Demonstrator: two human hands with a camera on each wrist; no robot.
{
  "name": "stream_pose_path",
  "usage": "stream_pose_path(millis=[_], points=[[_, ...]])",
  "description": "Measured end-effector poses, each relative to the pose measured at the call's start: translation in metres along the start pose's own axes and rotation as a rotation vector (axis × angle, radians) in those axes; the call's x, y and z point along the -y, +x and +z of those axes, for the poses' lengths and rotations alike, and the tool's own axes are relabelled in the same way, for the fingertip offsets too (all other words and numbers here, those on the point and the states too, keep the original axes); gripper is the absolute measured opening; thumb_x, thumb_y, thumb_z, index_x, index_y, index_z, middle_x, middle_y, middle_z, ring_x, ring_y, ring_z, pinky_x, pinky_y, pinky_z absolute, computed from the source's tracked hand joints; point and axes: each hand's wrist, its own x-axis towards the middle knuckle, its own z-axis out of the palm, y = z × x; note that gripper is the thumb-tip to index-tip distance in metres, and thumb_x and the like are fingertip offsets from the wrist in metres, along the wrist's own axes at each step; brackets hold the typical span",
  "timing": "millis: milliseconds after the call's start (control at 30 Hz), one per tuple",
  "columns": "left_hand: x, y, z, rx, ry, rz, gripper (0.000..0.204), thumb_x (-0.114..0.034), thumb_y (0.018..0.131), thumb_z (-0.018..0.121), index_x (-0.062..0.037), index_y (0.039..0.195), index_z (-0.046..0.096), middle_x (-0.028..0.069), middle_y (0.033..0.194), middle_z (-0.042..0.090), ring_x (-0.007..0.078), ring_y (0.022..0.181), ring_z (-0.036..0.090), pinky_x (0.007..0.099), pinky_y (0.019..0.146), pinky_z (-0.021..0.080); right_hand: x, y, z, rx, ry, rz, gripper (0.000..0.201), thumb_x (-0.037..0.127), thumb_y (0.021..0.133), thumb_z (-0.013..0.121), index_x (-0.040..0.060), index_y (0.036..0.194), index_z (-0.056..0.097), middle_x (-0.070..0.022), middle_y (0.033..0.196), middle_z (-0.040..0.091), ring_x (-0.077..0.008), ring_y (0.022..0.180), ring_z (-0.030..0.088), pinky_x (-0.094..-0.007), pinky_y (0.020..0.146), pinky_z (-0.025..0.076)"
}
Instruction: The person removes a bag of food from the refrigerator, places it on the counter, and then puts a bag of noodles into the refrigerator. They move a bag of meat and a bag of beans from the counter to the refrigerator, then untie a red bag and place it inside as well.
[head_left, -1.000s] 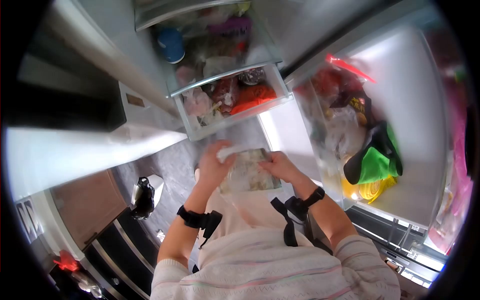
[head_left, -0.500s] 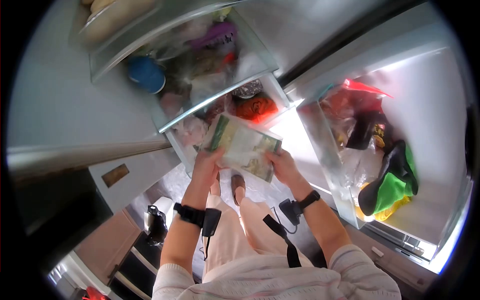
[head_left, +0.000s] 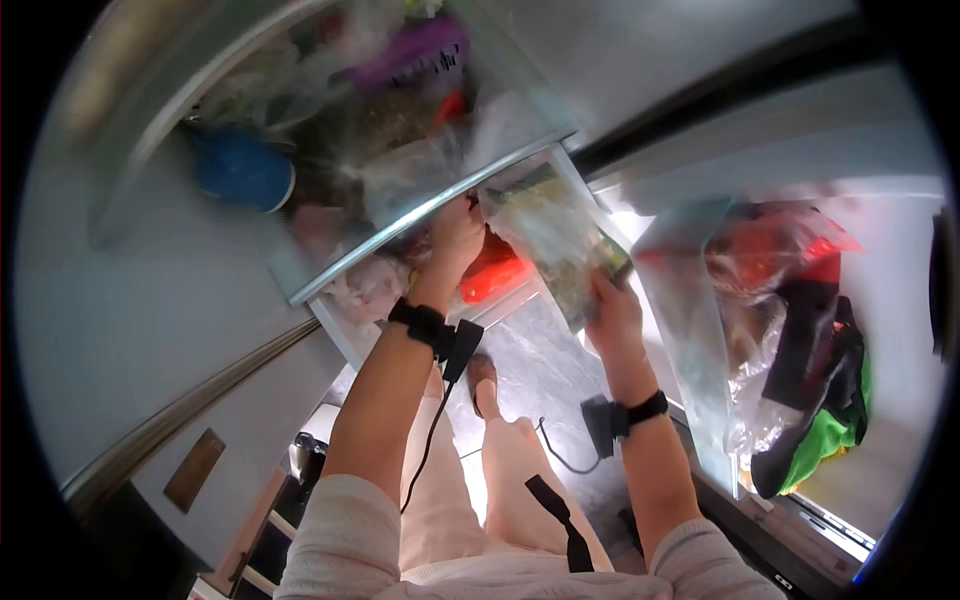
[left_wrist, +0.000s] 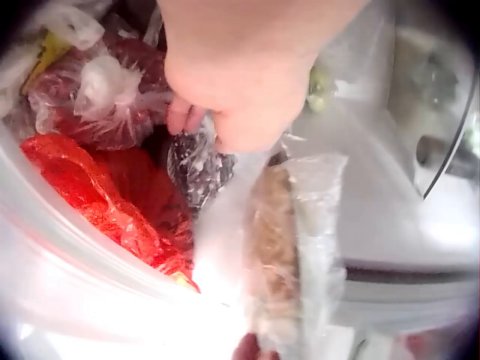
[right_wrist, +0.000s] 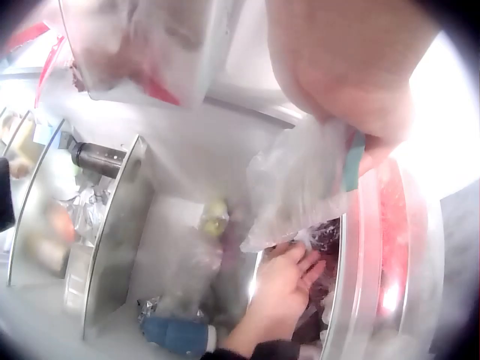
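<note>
Reaching down into the drawer (head_left: 515, 305), the left hand (head_left: 458, 240) touches a dark wrapped bundle (left_wrist: 199, 169), its fingers loosely extended and slightly apart in the right wrist view; whether they press on the bundle cannot be told. The right hand (head_left: 613, 315) pinches the near edge of a clear food bag (head_left: 550, 235) between thumb and fingers. The food bag slants away between the two hands, its far end over the drawer and just beside the left hand; whether it touches that hand is unclear. Close to the left hand, on its right and toward the person, lies a red bag (head_left: 495, 275); a pale bag (head_left: 365, 285) sits to the left of the same hand. A bag of dark red contents (left_wrist: 105, 97) also lies near its fingers. Farther out and to the left of the left hand is a blue tub (head_left: 243, 172), with a purple packet (head_left: 415, 52) beyond. To the right of the right hand, a clear bin (head_left: 690, 330) stands beside a green-and-black bag (head_left: 830, 430).
</note>
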Motion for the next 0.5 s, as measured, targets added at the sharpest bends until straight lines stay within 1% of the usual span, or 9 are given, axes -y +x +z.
stream_pose_path(millis=[33,67,200,300,333,367,433,467,500], points=[[-0.013,0.005,0.001,0.014,0.132,-0.005,0.037,-0.016,0.083,0.053,-0.0043,0.116,0.045,0.0192,0.092,0.057,0.0346,0.08,0.056,0.0405,0.071,0.045,0.0,-0.005,-0.004,-0.053,-0.018,0.003,0.019,0.008,0.083,0.054,0.0014,0.101,0.057,-0.0054,0.082,0.056,-0.0164,0.078,0.056,-0.0256,0.065,0.042],[-0.021,0.01,0.003,0.031,0.264,-0.01,0.037,-0.016,0.081,0.054,-0.0032,0.115,0.045,0.0224,0.093,0.056,0.0388,0.083,0.054,0.0424,0.074,0.044,0.012,-0.013,0.007,-0.112,0.269,0.07,0.012,0.002,0.085,0.052,0.0055,0.096,0.054,0.0014,0.079,0.05,-0.0074,0.068,0.045,-0.0213,0.061,0.037],[0.011,0.046,0.033,-0.11,-0.005,0.174,0.04,-0.019,0.082,0.055,-0.004,0.118,0.044,0.0229,0.096,0.057,0.0372,0.088,0.055,0.0413,0.077,0.044,0.026,-0.022,0.012,-0.209,0.437,0.244,0.012,0.002,0.085,0.052,0.0056,0.096,0.054,0.0016,0.078,0.05,-0.0074,0.068,0.045,-0.0211,0.062,0.038],[0.028,0.055,0.045,0.094,-0.173,-0.135,0.046,-0.017,0.083,0.055,-0.0041,0.124,0.04,0.0204,0.106,0.057,0.0315,0.094,0.058,0.0374,0.079,0.046,0.016,-0.02,0.008,-0.203,0.465,0.217,0.012,0.002,0.085,0.052,0.0053,0.096,0.054,0.0015,0.079,0.05,-0.0072,0.069,0.045,-0.0208,0.063,0.038],[0.033,0.051,0.049,0.06,-0.377,-0.043,0.047,-0.015,0.083,0.054,-0.0063,0.126,0.039,0.0184,0.108,0.057,0.0296,0.094,0.058,0.0366,0.078,0.047,0.012,-0.019,0.005,-0.188,0.468,0.207,0.012,0.002,0.085,0.052,0.0053,0.096,0.054,0.0017,0.079,0.051,-0.0073,0.069,0.046,-0.0208,0.063,0.039],[0.018,0.048,0.038,0.063,-0.376,-0.046,0.047,-0.015,0.083,0.054,-0.0063,0.126,0.039,0.0184,0.108,0.057,0.0296,0.094,0.058,0.0366,0.078,0.047,0.01,-0.018,0.003,-0.172,0.47,0.195,0.012,0.002,0.085,0.052,0.0054,0.096,0.054,0.0018,0.079,0.051,-0.0074,0.069,0.047,-0.0209,0.063,0.039],[-0.031,0.039,0.005,0.457,-0.259,-0.519,0.054,-0.012,0.078,0.062,-0.0058,0.127,0.04,0.0093,0.112,0.054,0.0149,0.105,0.049,0.0253,0.092,0.036,0.011,-0.018,0.004,-0.174,0.501,0.216,0.011,0.002,0.085,0.052,0.0054,0.095,0.055,0.0021,0.078,0.052,-0.0074,0.068,0.047,-0.0211,0.062,0.04],[-0.023,0.035,0.007,0.455,-0.259,-0.519,0.054,-0.012,0.078,0.062,-0.0058,0.127,0.04,0.0093,0.112,0.054,0.0149,0.105,0.049,0.0253,0.092,0.036,0.013,-0.018,0.006,-0.172,0.529,0.235,0.011,0.002,0.085,0.053,0.0055,0.094,0.055,0.0023,0.077,0.052,-0.0075,0.067,0.048,-0.0213,0.062,0.04],[-0.007,0.03,0.012,0.403,-0.129,-0.246,0.049,-0.013,0.077,0.062,-0.0052,0.122,0.045,0.0104,0.112,0.055,0.0161,0.105,0.049,0.0256,0.092,0.036,0.019,-0.018,0.009,-0.17,0.529,0.235,0.011,0.002,0.085,0.053,0.0055,0.094,0.055,0.0023,0.077,0.052,-0.0075,0.067,0.048,-0.0213,0.062,0.04]])
